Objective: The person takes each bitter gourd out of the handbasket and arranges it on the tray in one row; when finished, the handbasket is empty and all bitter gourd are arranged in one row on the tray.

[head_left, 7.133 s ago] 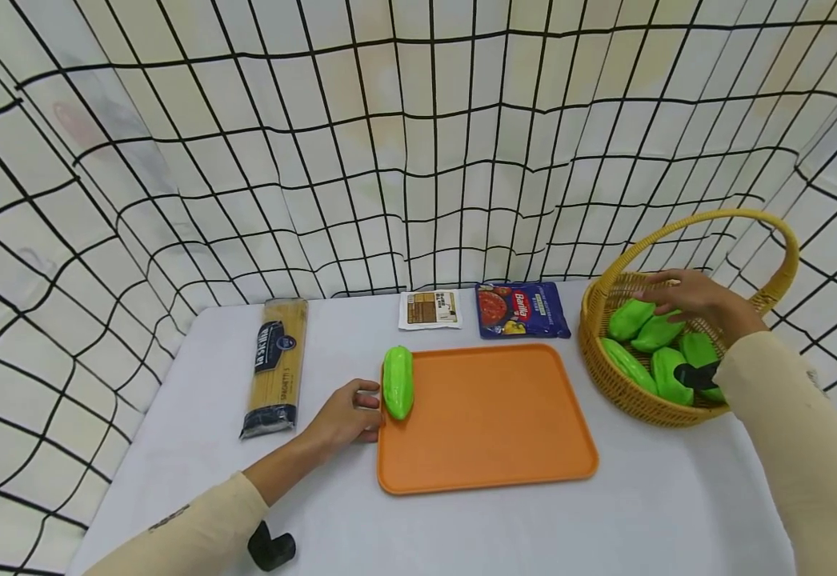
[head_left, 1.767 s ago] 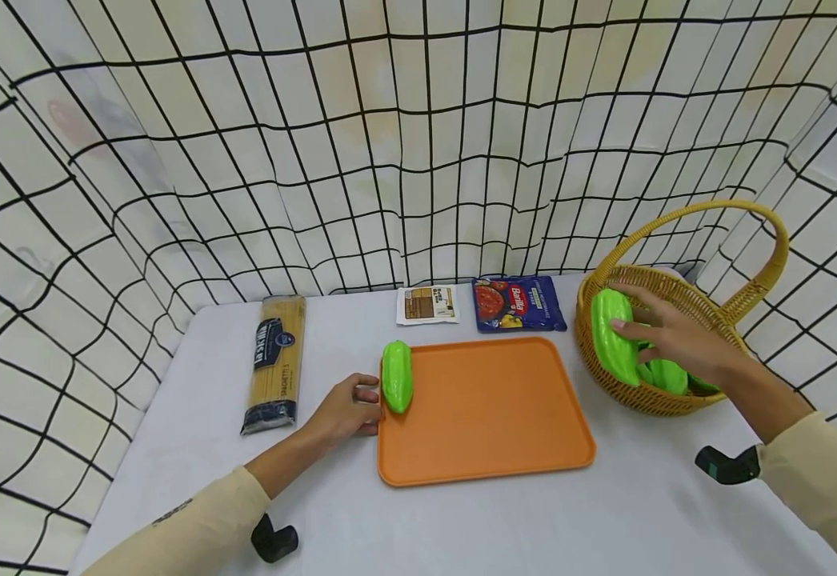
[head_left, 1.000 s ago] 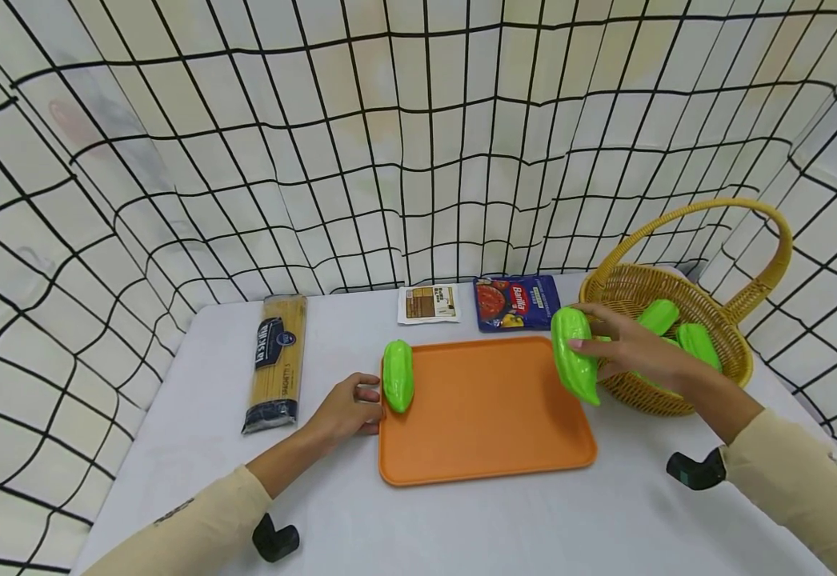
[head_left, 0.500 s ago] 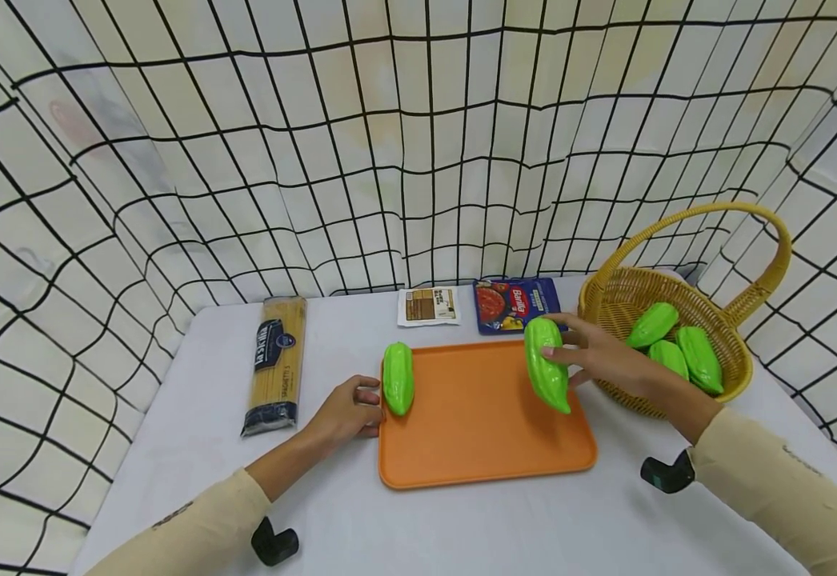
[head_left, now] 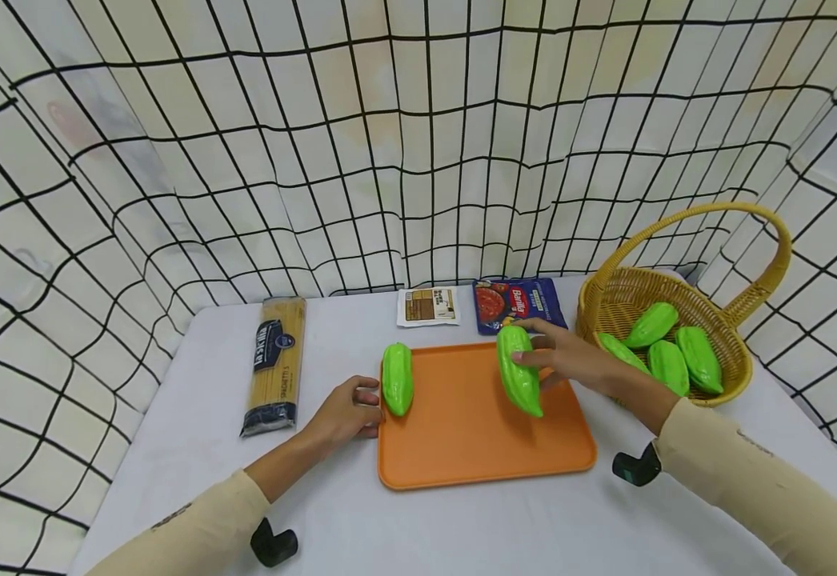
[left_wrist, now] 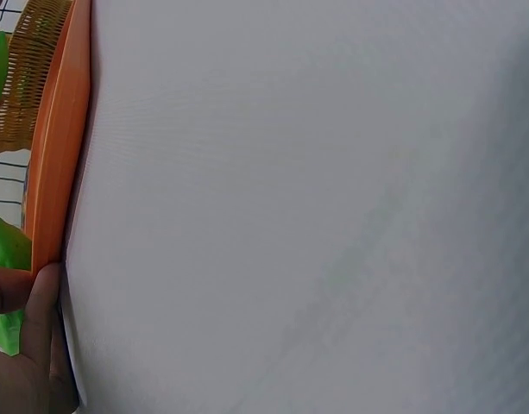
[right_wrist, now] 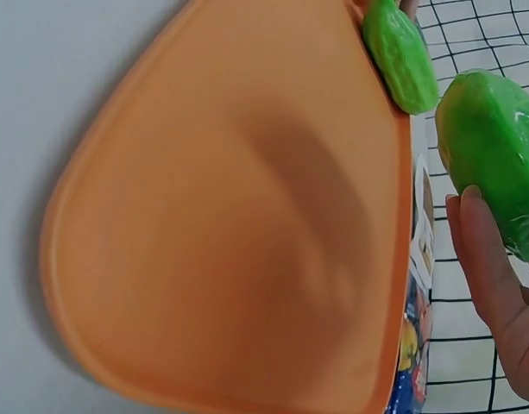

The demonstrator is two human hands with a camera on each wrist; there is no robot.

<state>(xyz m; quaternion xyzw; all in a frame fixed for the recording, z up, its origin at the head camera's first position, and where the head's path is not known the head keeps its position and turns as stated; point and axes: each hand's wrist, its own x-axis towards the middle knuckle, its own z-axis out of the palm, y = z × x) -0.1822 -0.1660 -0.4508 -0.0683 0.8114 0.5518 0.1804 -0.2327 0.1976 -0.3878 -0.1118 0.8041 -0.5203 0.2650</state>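
Note:
My right hand (head_left: 558, 354) holds a glossy green, ridged, gourd-shaped vegetable (head_left: 516, 372) above the right half of an orange tray (head_left: 476, 448), its pointed end hanging down. In the right wrist view, fingers (right_wrist: 484, 250) lie along this vegetable (right_wrist: 493, 147), and a shadow falls on the tray below. A second such vegetable (head_left: 398, 380) lies lengthwise along the tray's left edge. Beside it, my left hand (head_left: 350, 410) grips that edge; in the left wrist view its fingers (left_wrist: 41, 310) pinch the tray's rim (left_wrist: 64, 147).
A yellow wicker basket (head_left: 738, 384) with a tall handle stands at the right, with several more green vegetables inside. Behind the tray lie a small white packet (head_left: 429, 306) and a blue Barilla pouch (head_left: 515, 304). A spaghetti pack (head_left: 274, 368) lies at left. Black netting surrounds the table.
My right hand has lifted a green vegetable out of the basket and carried it left over the tray. My left hand has stayed at the tray's left edge.

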